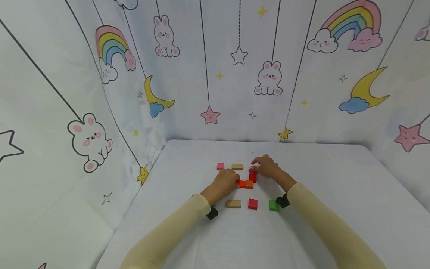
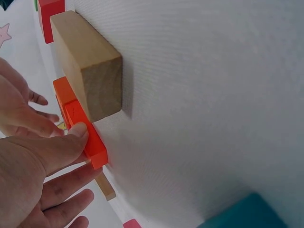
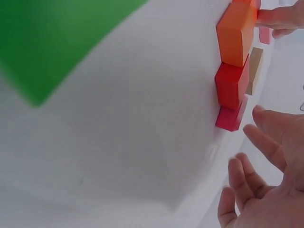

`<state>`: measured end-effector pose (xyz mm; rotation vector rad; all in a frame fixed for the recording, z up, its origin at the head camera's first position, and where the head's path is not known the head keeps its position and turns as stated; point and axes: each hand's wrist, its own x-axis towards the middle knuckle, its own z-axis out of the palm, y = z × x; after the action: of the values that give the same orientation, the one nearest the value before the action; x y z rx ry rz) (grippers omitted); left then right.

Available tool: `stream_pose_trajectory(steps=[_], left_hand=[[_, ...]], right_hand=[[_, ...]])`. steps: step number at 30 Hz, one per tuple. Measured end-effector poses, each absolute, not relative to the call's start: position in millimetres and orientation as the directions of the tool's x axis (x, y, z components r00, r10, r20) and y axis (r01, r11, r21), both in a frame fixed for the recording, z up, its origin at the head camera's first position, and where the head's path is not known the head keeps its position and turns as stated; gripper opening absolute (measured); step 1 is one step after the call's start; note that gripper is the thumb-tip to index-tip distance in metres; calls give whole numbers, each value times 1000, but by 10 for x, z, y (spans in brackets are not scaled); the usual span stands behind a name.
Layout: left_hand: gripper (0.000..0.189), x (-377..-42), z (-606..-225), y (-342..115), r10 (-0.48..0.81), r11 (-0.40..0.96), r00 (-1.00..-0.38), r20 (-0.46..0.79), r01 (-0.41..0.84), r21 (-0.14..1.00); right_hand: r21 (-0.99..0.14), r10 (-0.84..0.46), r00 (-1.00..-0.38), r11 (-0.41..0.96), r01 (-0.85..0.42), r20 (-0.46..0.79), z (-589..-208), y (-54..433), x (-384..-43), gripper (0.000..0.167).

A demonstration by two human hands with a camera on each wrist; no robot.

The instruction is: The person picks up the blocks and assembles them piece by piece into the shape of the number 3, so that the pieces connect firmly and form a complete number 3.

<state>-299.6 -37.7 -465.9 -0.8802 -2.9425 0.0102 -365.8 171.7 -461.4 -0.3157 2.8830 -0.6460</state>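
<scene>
My left hand (image 1: pixel 222 184) pinches an orange-red block (image 2: pixel 97 147) between thumb and fingers, low on the white cloth. An orange block (image 1: pixel 249 184) adjoins its far end. Beyond that, a red block (image 3: pixel 232 86) touches the orange one, and a crimson block (image 3: pixel 230 118) sits at the end of this row. Beside the crimson block hovers my right hand (image 1: pixel 267 167), its fingers spread and relaxed. In the right wrist view a gap shows between the right fingertips (image 3: pixel 258 109) and the blocks, and that hand holds nothing.
Nearer me lie a wooden block (image 1: pixel 233 203), another red block (image 1: pixel 252 204) and a green block (image 1: pixel 273 205). Farther back are a pink block (image 1: pixel 220 166) and a second wooden block (image 1: pixel 237 166). A teal block (image 2: pixel 247 213) shows in the left wrist view.
</scene>
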Motion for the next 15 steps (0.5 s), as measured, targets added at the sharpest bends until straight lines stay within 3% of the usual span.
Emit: stream_pose_trajectory(steps=[5,15], left_hand=[[17,-3002,-4663,-382,559,829,-827,65,557,-45],[15,-3021,-4670,-389,552,834,-830,79,551,-33]], right_hand=[[-358,-258,-958,912,-199,-126,-4624,1594,-3762,34],[-304,-283,-950,924,-233,-132,-4602,1325,-3887,31]])
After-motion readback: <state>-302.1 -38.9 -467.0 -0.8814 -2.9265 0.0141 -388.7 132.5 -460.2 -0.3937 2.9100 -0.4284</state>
